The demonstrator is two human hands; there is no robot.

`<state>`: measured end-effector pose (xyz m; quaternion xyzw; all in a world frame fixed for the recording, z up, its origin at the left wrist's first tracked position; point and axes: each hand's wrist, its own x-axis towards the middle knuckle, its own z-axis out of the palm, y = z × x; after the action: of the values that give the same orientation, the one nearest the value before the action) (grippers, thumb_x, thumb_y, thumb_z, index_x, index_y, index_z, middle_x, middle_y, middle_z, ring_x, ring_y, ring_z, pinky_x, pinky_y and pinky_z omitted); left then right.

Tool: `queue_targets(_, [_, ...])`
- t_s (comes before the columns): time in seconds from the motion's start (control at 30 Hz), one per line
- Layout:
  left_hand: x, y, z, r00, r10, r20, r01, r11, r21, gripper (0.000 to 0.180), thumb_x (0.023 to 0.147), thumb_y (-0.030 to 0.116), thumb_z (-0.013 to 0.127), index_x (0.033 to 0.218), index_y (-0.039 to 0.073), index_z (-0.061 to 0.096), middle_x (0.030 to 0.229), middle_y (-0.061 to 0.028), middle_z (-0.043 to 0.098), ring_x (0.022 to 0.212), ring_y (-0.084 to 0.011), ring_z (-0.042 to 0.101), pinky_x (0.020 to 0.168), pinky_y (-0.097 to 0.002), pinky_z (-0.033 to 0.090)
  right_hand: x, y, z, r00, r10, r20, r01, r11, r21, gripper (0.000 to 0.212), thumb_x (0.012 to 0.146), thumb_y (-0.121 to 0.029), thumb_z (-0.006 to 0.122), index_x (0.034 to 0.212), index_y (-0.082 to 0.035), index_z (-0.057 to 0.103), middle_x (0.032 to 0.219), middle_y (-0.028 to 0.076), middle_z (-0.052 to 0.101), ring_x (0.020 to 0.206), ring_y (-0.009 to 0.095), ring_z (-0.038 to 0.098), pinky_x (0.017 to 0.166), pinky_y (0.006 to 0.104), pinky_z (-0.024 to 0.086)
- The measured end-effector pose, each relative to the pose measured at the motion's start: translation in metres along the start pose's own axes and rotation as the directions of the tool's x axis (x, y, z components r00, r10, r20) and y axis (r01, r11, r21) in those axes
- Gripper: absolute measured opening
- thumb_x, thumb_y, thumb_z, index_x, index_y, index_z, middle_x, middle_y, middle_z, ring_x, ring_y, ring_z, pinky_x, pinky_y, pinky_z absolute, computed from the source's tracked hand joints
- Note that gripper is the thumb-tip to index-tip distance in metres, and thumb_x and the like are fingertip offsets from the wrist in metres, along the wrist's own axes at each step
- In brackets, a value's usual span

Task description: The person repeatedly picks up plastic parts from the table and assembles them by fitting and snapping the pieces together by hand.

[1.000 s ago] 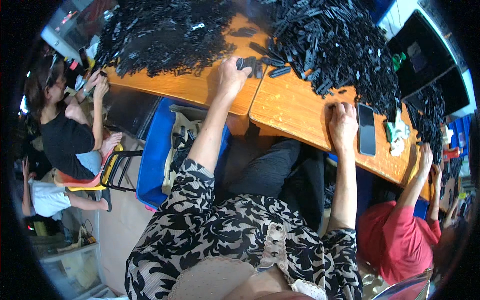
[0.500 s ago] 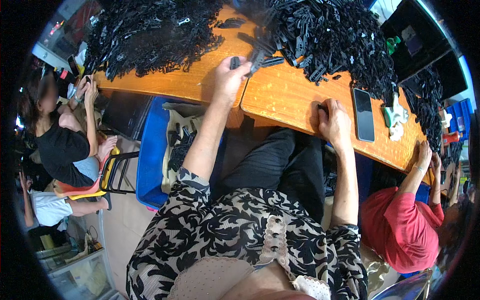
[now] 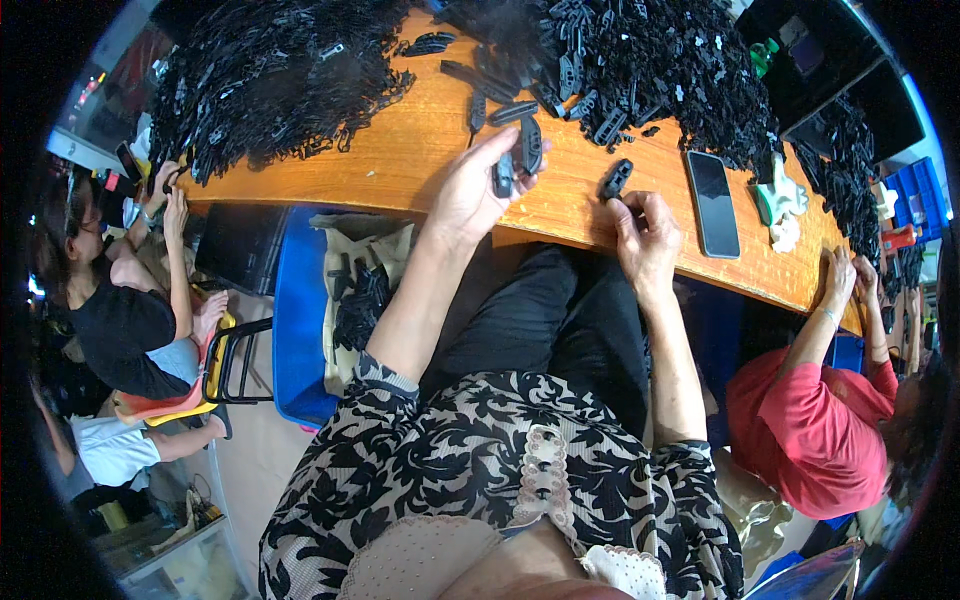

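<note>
My left hand (image 3: 470, 195) is above the table edge, palm partly turned up. Its thumb and fingers close around a dark plastic piece (image 3: 503, 176), and a longer curved black plastic piece (image 3: 531, 147) stands out at the fingertips. My right hand (image 3: 652, 240) is bent at the table's front edge. Its thumb and forefinger pinch the near end of a small black plastic clip part (image 3: 617, 179), which points away from me. Several loose black pieces (image 3: 478, 80) lie just beyond my left hand.
Big heaps of black plastic parts (image 3: 280, 85) (image 3: 660, 70) cover the back of the wooden table (image 3: 570, 215). A phone (image 3: 713, 205) and a white-and-green crumpled item (image 3: 780, 205) lie at right. A blue bin (image 3: 300, 340) stands below left. People sit at both sides.
My left hand has turned palm-up and come slightly nearer, showing the pieces in it. My right hand has lifted its fingers and now shows the black clip part at their tips.
</note>
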<state>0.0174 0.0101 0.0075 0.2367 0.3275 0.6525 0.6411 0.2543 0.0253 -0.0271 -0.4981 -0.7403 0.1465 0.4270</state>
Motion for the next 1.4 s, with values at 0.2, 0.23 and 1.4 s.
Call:
queue_targets(0.2, [-0.022,-0.026,-0.012,0.950,-0.155,0.272,0.237,0.923,-0.304,0.032,0.101,0.011,0.054,0.131,0.000,0.057,0.119,-0.0138,0.066,0.107,-0.0238,0.065,0.092,-0.0375,0.054,-0.006,-0.057,-0.001,0.915,-0.357,-0.188,0.376,0.924,0.073,0.020,0.077,0.008,0.072,0.093,0.000,0.061,0.092,0.016,0.066,0.083,0.033,0.064,0.072,0.0401,0.051])
queue_targets(0.23, [-0.026,-0.032,-0.010,0.949,-0.160,0.272,0.243,0.921,-0.304,0.032,0.101,0.011,0.054,0.131,0.000,0.057,0.119,-0.0138,0.066,0.107,-0.0238,0.065,0.092,-0.0375,0.054,-0.008,-0.065,-0.001,0.894,-0.397,-0.208,0.417,0.907,0.058,0.021,0.076,0.008,0.072,0.093,0.001,0.061,0.091,0.016,0.066,0.081,0.033,0.064,0.071,0.0401,0.051])
queue_targets(1.4, [-0.061,-0.015,-0.003,0.922,-0.326,0.210,0.303,0.943,0.135,0.021,0.099,0.016,0.058,0.108,-0.002,0.063,0.086,-0.0096,0.067,0.062,-0.0190,0.065,0.052,-0.0285,0.053,0.001,-0.079,-0.028,0.784,-0.619,0.047,0.594,0.770,0.233,0.020,0.067,0.000,0.068,0.085,-0.007,0.072,0.094,0.005,0.070,0.084,0.027,0.060,0.082,0.0392,0.047])
